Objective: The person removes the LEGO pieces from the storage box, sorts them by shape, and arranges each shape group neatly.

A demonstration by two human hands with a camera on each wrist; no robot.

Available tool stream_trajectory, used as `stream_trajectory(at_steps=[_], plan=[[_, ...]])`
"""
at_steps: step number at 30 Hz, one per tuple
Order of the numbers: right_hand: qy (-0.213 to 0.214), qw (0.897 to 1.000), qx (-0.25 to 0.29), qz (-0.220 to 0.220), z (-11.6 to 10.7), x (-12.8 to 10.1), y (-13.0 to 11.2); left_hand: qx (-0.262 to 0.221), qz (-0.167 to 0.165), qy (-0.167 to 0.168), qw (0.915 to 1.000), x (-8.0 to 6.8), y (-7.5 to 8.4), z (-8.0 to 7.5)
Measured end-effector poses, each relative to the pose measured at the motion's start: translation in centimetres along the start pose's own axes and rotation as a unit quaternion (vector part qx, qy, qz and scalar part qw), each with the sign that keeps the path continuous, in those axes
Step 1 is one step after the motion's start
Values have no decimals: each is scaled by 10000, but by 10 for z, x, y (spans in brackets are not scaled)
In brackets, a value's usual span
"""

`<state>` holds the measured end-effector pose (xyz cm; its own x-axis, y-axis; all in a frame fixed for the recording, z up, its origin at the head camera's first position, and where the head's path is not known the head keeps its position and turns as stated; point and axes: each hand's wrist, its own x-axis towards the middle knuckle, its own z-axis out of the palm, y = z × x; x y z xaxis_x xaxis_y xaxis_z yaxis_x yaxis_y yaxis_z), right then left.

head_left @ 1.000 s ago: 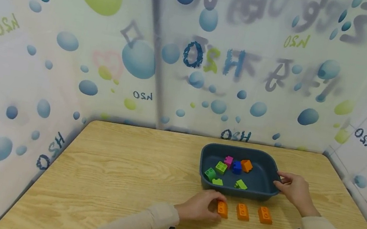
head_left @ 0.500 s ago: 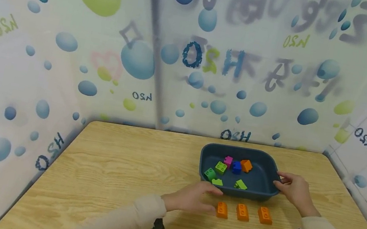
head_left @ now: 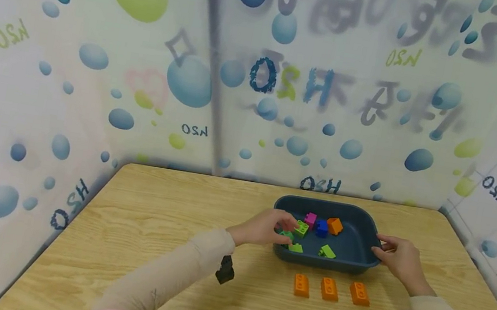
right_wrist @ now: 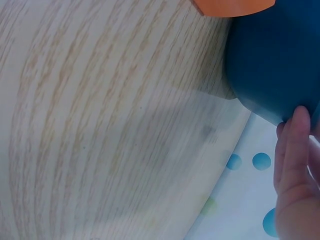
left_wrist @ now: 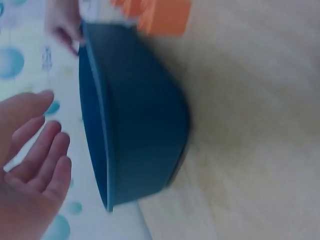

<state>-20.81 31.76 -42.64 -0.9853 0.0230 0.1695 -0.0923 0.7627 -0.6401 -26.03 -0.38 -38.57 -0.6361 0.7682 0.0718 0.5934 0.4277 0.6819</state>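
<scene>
A dark blue plastic bin (head_left: pixel 324 263) stands on the wooden table, holding several toy building bricks. Over its left end reaches my left hand (head_left: pixel 261 227), thumb and fingers apart and holding nothing. Just by those fingertips are a dark green brick (head_left: pixel 286 235) and a lime green brick (head_left: pixel 301 229). In the left wrist view, the left hand (left_wrist: pixel 35 160) hangs beside the bin's rim. My right hand (head_left: pixel 403 262) grips the bin's right end; in the right wrist view its fingers (right_wrist: pixel 298 145) lie against the outer wall.
In front of the bin, three orange bricks (head_left: pixel 329 289) stand in a row. Inside it lie a magenta brick (head_left: pixel 310 219), a blue brick (head_left: pixel 321 229), another orange brick (head_left: pixel 335 225) and a lime piece (head_left: pixel 327 251). A patterned curtain (head_left: pixel 251 139) rises behind the table.
My left hand has let go of the leftmost orange brick and moved up and over the bin's left end. The right hand keeps its grip on the bin.
</scene>
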Motion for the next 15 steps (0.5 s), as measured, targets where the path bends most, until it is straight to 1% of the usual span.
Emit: stream_trajectory(at_steps=[4,7,11,15], plan=[[-4,10000,26,6,1,0,1,243,-45,-103,9996,14,-9,-9],[15,10000,31,-8,1,0,2,439,-159,-228,9986,22,-13,-12],[83,9999,-15,-78,1,0,2,543,-347,-440,9970,32,-14,-11],[135,9998,-16,-116,2,1,3,695,-449,-660,9944,38,-17,-8]])
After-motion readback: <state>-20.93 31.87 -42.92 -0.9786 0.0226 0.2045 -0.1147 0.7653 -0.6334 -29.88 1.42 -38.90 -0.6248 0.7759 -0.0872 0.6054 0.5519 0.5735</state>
